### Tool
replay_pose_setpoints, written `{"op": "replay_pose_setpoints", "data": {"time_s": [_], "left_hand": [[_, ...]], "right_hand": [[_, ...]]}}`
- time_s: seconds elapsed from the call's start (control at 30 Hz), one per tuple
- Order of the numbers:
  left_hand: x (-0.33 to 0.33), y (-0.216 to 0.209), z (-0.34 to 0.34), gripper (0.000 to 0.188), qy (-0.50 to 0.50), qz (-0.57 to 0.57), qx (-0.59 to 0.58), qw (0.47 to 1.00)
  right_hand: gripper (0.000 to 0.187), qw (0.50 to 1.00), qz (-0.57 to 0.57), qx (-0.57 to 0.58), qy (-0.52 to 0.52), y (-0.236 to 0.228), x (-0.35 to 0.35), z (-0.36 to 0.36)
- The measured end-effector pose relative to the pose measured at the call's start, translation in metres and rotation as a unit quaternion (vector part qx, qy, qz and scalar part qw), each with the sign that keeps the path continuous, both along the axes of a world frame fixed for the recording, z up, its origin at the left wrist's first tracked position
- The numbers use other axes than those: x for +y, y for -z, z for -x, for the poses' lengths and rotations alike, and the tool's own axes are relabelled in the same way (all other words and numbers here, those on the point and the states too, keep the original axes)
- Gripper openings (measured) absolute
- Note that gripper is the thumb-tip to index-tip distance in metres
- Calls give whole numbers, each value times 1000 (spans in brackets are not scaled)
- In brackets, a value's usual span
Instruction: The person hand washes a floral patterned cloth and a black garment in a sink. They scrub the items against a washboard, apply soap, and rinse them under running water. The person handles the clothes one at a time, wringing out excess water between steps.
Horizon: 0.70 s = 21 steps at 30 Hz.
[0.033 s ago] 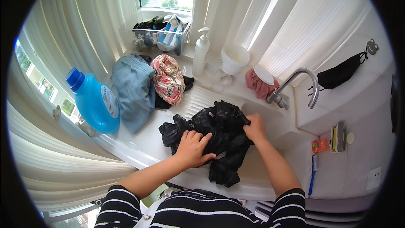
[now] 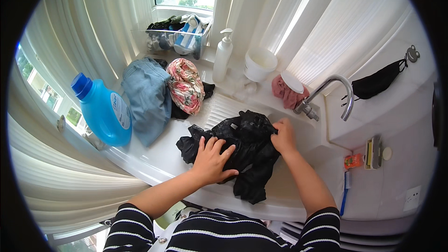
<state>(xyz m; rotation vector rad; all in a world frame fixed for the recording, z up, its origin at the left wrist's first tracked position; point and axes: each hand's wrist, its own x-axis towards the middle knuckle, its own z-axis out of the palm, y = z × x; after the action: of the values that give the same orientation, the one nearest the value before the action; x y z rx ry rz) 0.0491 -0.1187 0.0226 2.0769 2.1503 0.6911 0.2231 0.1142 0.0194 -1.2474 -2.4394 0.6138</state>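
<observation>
I have my left hand (image 2: 212, 158) pressed flat, fingers spread, on the crumpled black fabric garment (image 2: 242, 147) at the white basin's (image 2: 154, 158) front edge, while my right hand (image 2: 283, 135) pinches its far side, seemingly mid-scrub, needing firm rubbing next.

My left hand (image 2: 211, 159) lies palm down with the fingers spread and the thumb angled out to the side, its forearm running back toward my body, bare up to a striped sleeve at the elbow. My right hand (image 2: 283, 136) sits just ahead and to the right of it, fingers curled under in a closed grip, knuckles up. The right forearm comes in steeply, wrist bent slightly inward toward the left hand.
</observation>
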Motion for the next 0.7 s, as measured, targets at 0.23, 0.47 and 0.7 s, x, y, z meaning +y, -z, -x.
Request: {"op": "replay_pose_setpoints", "data": {"time_s": [0.23, 0.47, 0.7], "left_hand": [[8, 11, 22, 78, 70, 108, 68, 989], [-22, 29, 32, 66, 120, 65, -12, 991], [-6, 40, 39, 48, 127, 55, -32, 990]], "right_hand": [[28, 961, -126, 16, -248, 4, -67, 84], [26, 967, -198, 29, -156, 56, -41, 118], [19, 958, -47, 59, -275, 29, -70, 116]]}}
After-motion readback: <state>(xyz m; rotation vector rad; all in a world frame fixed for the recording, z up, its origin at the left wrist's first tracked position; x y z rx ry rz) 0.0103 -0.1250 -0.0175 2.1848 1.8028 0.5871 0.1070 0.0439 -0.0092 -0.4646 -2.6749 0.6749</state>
